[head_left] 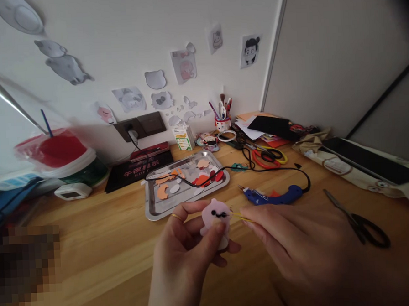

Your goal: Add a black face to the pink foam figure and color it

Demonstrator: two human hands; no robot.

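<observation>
My left hand (182,254) is closed around a small pink felt figure (215,218) with black eyes, held upright above the wooden desk (103,249). My right hand (298,244) pinches a thin yellow piece (241,217) whose tip touches the figure's right side. Just beyond the hands lies a blue glue gun (273,196) with a black cord. A metal tray (152,210) with orange, red and white felt cut-outs sits behind the figure.
Black scissors (361,222) lie at the right. Farther back are a pen cup (222,122), orange-handled scissors (268,156), papers, a small carton (184,138) and a black tablet (369,160) on a cloth bag. A red-lidded container (58,153) stands at the left.
</observation>
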